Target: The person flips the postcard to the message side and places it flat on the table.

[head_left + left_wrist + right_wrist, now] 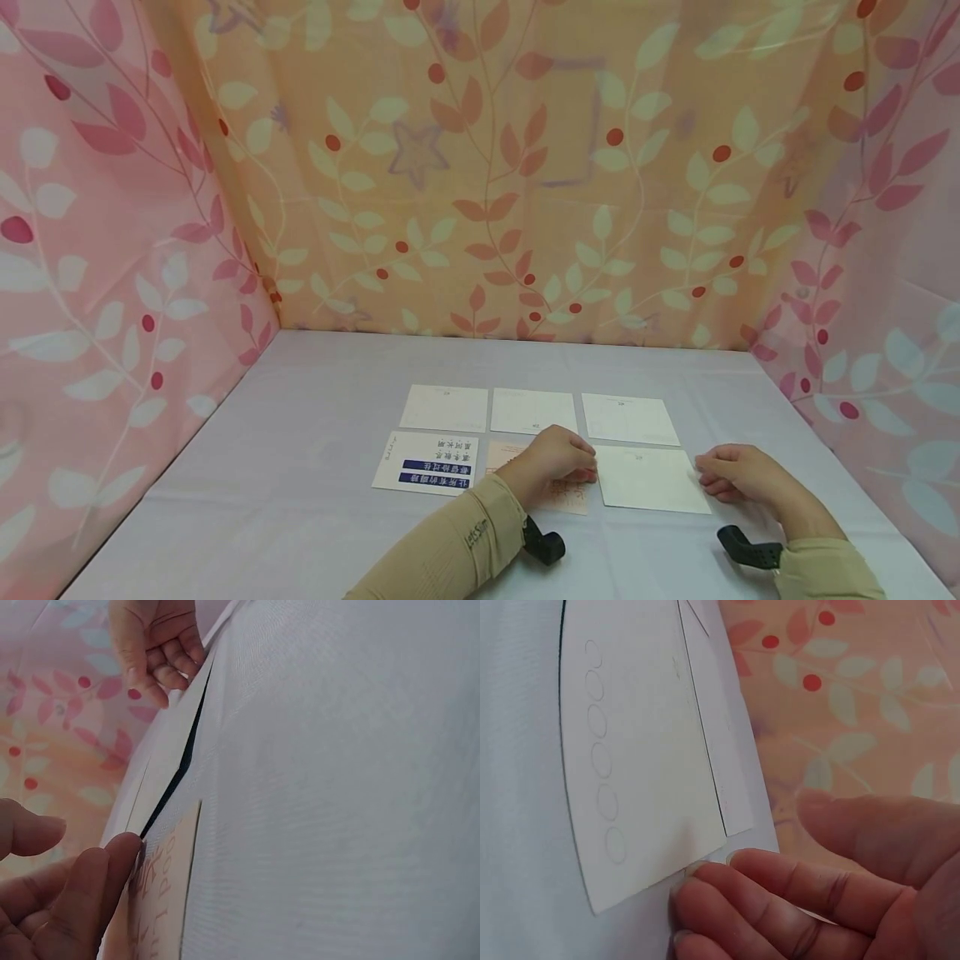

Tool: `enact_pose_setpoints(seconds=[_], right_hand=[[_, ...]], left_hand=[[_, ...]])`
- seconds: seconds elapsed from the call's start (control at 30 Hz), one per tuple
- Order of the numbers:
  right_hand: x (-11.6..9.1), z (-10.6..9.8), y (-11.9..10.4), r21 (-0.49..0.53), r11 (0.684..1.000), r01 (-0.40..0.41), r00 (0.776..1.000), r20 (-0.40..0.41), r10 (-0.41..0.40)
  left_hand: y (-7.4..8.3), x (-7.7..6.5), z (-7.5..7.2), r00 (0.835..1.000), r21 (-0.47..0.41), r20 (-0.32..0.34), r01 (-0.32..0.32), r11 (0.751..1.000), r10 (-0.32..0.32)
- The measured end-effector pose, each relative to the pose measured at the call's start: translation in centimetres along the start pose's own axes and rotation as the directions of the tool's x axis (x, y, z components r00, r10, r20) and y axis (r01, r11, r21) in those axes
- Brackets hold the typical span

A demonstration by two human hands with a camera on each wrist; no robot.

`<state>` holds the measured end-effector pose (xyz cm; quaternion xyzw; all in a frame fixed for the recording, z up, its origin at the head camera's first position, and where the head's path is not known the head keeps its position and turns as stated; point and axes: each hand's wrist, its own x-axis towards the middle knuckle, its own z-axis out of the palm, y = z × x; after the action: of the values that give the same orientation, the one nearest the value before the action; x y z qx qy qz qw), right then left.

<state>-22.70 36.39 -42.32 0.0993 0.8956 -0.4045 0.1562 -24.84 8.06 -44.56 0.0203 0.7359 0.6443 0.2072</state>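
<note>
A white postcard (652,479) lies blank side up at the near right, with a row of printed circles in the right wrist view. Its edge stands slightly off the cloth, with a dark gap below in the left wrist view. My left hand (553,462) reaches over an orange-printed postcard (566,497), fingertips at the white postcard's left edge, thumb apart from them. At its right edge my right hand (746,479) has loosely bent fingertips touching or nearly touching it; the thumb (832,825) stands away. Neither hand pinches the card.
Three white postcards (444,408) lie in a back row. At the near left is a postcard with blue text bars (427,462). A white cloth (300,533) covers the table; patterned curtains (480,167) stand behind and at both sides.
</note>
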Motion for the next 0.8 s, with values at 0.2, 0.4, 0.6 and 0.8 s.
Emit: enact_pose_setpoints(seconds=[0.2,0.4,0.6,0.8], right_hand=[[0.0,0.4,-0.9,-0.047,0.998,0.050,0.999,-0.013,-0.050],[0.2,0.9,-2.0,-0.016,0.998,0.059,0.998,-0.029,-0.060],[0.4,1.5,-3.1,-0.001,0.995,0.103,0.994,-0.027,-0.103],[1.1,2.8,-4.5,0.035,0.989,0.141,0.990,-0.021,-0.140]], left_hand=[[0.2,-0.2,-0.7,1.000,-0.043,0.014,0.004,0.999,-0.003],[1.0,-0.2,-1.5,1.000,0.105,0.013,-0.001,0.994,0.000],[0.8,-0.2,-2.2,1.000,0.150,-0.004,0.006,0.989,-0.005],[0.7,-0.5,-3.5,0.999,0.250,-0.006,-0.046,0.967,0.049]])
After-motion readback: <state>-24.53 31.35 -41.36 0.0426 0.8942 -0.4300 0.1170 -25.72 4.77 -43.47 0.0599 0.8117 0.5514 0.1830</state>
